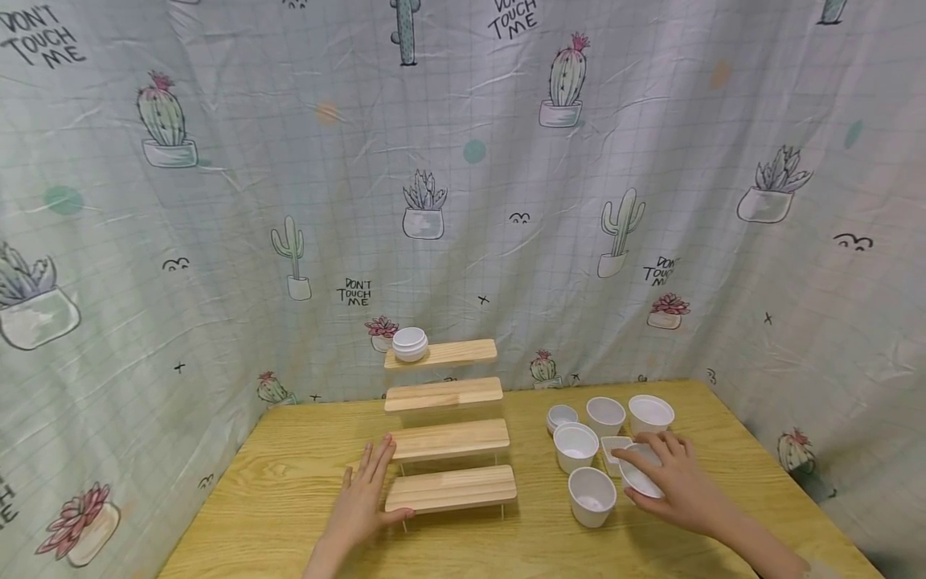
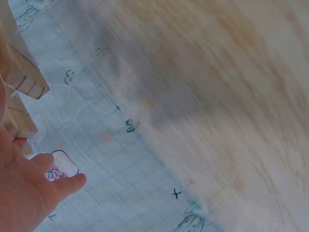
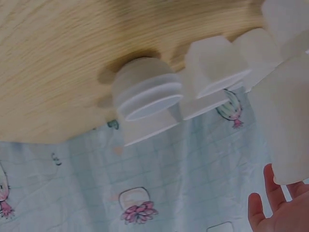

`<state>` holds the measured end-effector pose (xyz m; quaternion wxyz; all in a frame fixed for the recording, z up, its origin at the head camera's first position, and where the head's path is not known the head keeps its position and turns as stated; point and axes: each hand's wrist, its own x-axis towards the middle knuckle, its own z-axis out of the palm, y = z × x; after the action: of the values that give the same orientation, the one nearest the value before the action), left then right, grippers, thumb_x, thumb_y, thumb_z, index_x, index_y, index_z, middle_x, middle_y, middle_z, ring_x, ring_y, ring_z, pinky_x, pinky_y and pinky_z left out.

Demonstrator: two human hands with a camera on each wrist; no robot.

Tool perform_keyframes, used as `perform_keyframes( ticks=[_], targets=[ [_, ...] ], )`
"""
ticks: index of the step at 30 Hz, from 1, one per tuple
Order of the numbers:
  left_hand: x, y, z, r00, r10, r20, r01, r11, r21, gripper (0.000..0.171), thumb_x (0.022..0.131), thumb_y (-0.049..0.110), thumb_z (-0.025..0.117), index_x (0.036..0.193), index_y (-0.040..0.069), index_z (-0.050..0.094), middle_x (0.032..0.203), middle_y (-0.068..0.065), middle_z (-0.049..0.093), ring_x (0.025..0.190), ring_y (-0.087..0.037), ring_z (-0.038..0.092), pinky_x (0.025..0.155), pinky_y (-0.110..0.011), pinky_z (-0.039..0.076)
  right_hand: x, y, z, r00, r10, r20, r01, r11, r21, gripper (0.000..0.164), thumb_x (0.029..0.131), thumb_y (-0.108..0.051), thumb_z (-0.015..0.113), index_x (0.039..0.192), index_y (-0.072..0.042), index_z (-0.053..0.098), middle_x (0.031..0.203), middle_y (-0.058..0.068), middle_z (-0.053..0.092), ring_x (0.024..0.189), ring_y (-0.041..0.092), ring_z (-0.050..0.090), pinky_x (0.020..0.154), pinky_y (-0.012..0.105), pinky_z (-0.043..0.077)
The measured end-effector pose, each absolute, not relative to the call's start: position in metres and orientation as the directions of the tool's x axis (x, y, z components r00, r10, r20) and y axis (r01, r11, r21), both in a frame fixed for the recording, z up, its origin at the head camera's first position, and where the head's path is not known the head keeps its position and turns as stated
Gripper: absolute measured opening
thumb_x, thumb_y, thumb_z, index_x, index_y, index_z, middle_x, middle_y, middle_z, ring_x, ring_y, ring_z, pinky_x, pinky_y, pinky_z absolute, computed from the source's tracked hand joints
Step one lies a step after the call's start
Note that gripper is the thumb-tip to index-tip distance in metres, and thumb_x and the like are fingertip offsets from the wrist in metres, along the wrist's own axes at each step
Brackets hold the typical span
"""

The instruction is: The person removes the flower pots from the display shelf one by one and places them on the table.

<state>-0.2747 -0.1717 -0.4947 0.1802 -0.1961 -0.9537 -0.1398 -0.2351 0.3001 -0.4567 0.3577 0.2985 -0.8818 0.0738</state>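
A stepped wooden rack with several plank tiers stands on the table. My left hand rests against its left side, fingertips on a middle tier's end and thumb at the lowest tier's front corner; the left wrist view shows spread fingers beside the plank ends. At the right, my right hand grips a white pot by its rim, the pot tilted. In the right wrist view this pot partly hides the fingers. One small round white pot sits on the top tier's left end.
Close around my right hand stand more white pots: a front one, a middle one, a back one, one at back right, a small round one and a square one. A cactus-print curtain encloses the wooden table.
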Motion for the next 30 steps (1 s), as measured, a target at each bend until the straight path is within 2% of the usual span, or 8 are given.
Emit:
perform_keyframes(
  ticks=[8, 17, 25, 30],
  targets=[
    [-0.275, -0.172, -0.495, -0.861, 0.325, 0.392, 0.425, 0.883, 0.200, 0.108, 0.059, 0.062, 0.067, 0.143, 0.014, 0.019, 0.150, -0.003, 0.017, 0.133, -0.040, 0.021, 0.094, -0.069, 0.027, -0.239, 0.314, -0.470, -0.562, -0.486, 0.669, -0.562, 0.818, 0.122, 0.046, 0.068, -0.044, 0.070, 0.109, -0.027, 0.062, 0.103, 0.003, 0.054, 0.095, 0.025, 0.044, 0.075, 0.045, 0.030],
    [-0.275, -0.171, -0.494, -0.858, 0.328, 0.395, 0.433, 0.876, 0.212, 0.108, 0.059, 0.058, 0.069, 0.143, 0.012, 0.020, 0.149, -0.007, 0.020, 0.133, -0.041, 0.021, 0.093, -0.070, 0.027, -0.242, 0.318, -0.483, -0.548, -0.533, 0.645, -0.574, 0.800, 0.173, 0.052, 0.060, -0.041, 0.075, 0.109, -0.029, 0.061, 0.101, 0.004, 0.057, 0.093, 0.022, 0.044, 0.073, 0.041, 0.029],
    [-0.274, -0.171, -0.494, -0.860, 0.326, 0.393, 0.429, 0.878, 0.213, 0.108, 0.059, 0.058, 0.070, 0.143, 0.013, 0.019, 0.150, -0.003, 0.017, 0.133, -0.040, 0.022, 0.093, -0.070, 0.026, -0.246, 0.319, -0.497, -0.560, -0.553, 0.617, -0.563, 0.800, 0.205, 0.052, 0.064, -0.047, 0.071, 0.110, -0.025, 0.061, 0.100, 0.003, 0.056, 0.089, 0.020, 0.046, 0.072, 0.039, 0.029],
    [-0.274, -0.172, -0.494, -0.856, 0.326, 0.402, 0.432, 0.878, 0.207, 0.108, 0.059, 0.059, 0.069, 0.143, 0.013, 0.019, 0.150, -0.004, 0.018, 0.133, -0.040, 0.022, 0.093, -0.070, 0.027, -0.250, 0.318, -0.500, -0.545, -0.568, 0.616, -0.574, 0.789, 0.220, 0.053, 0.068, -0.050, 0.067, 0.112, -0.021, 0.060, 0.098, 0.002, 0.056, 0.087, 0.017, 0.044, 0.073, 0.038, 0.029]
  ],
)
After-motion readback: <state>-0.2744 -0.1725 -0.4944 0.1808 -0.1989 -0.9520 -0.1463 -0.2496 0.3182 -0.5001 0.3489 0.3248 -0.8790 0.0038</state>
